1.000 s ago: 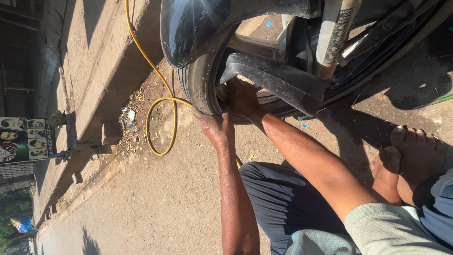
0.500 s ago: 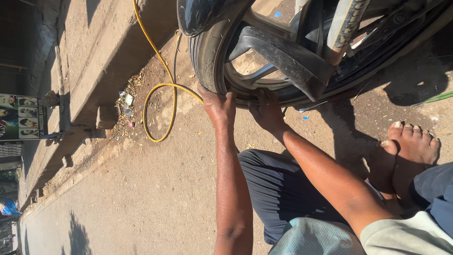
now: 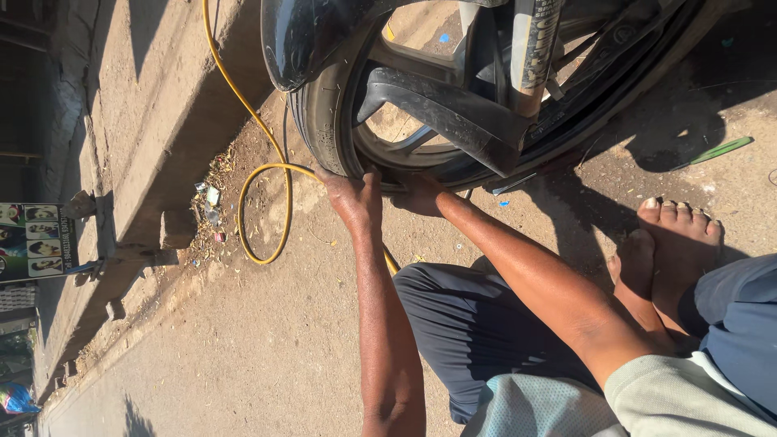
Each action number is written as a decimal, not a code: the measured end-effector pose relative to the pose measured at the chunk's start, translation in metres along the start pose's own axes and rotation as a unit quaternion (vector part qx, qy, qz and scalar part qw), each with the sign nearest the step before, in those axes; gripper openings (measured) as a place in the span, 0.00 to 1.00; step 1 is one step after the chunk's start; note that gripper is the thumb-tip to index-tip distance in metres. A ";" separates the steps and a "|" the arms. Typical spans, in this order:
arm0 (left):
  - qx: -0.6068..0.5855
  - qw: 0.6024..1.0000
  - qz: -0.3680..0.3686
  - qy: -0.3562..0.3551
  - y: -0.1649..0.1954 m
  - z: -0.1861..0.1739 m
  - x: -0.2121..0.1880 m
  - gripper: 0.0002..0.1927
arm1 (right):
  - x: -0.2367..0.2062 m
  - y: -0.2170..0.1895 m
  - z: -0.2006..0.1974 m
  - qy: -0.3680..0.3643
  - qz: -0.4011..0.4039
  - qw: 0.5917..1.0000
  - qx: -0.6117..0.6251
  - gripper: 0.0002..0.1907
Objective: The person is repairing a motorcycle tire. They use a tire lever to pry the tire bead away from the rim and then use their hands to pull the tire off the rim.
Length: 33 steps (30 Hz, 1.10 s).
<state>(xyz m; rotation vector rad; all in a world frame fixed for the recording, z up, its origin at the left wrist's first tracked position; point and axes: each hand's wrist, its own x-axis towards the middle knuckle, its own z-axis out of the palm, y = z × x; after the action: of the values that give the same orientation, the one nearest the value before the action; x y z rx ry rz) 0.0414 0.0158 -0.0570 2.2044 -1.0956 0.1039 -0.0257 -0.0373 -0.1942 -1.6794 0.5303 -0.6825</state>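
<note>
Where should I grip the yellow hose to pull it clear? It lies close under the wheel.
Judging by its pose, take the yellow hose at the open loop on bare ground, coming from the kerb side; the stretch nearer the tyre runs under the left hand.

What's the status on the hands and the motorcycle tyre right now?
Left hand gripping the motorcycle tyre edge. Right hand pressed at the rim beside it. Yellow hose looped on the ground behind the left hand.

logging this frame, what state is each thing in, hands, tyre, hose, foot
left hand: pressed on the tyre's edge, fingers bent over it
right hand: against the wheel rim, partly hidden
tyre: mounted on the wheel, standing on the dirt
yellow hose: looped loose on the ground
foot: bare, on the ground
</note>
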 end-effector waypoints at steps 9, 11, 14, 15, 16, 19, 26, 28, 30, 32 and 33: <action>-0.013 0.999 -0.041 -0.022 0.016 -0.007 -0.007 0.53 | 0.036 -0.044 -0.039 0.277 -0.126 0.921 -0.245 0.34; -0.023 0.998 -0.047 -0.020 0.015 -0.007 -0.007 0.53 | 0.043 -0.049 -0.047 0.210 -0.128 0.949 -0.200 0.38; -0.001 0.999 -0.042 -0.005 0.012 -0.006 -0.007 0.55 | 0.044 -0.050 -0.044 0.131 -0.101 0.966 -0.200 0.29; 0.000 0.999 -0.043 -0.005 0.011 -0.006 -0.007 0.54 | 0.044 -0.049 -0.040 0.149 -0.111 0.964 -0.191 0.27; -0.001 0.999 -0.042 -0.006 0.011 -0.006 -0.007 0.52 | 0.043 -0.048 -0.036 0.169 -0.120 0.961 -0.183 0.25; -0.017 0.999 -0.032 -0.005 0.010 -0.006 -0.010 0.51 | 0.046 -0.042 -0.024 0.224 -0.149 0.951 -0.155 0.23; -0.024 0.999 -0.048 -0.009 0.011 -0.007 -0.015 0.49 | 0.066 -0.017 -0.003 0.316 -0.184 0.909 -0.201 0.16; -0.029 0.999 -0.039 -0.005 0.011 -0.006 -0.014 0.50 | 0.071 -0.013 0.004 0.319 -0.164 0.910 -0.205 0.13; -0.023 0.998 -0.050 -0.010 0.013 -0.006 -0.013 0.50 | 0.074 -0.015 0.007 0.323 -0.149 0.911 -0.209 0.12; -0.007 0.996 -0.081 -0.022 0.016 -0.006 -0.010 0.51 | 0.075 -0.016 0.008 0.325 -0.141 0.911 -0.212 0.12; 0.003 0.994 -0.104 -0.030 0.017 -0.006 -0.009 0.52 | 0.073 -0.018 0.007 0.326 -0.150 0.912 -0.201 0.14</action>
<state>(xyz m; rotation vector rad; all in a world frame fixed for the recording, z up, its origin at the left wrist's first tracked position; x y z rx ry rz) 0.0242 0.0184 -0.0462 2.3259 -0.8917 -0.0504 0.0319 -0.0778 -0.1661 -1.9203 0.9399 -1.4641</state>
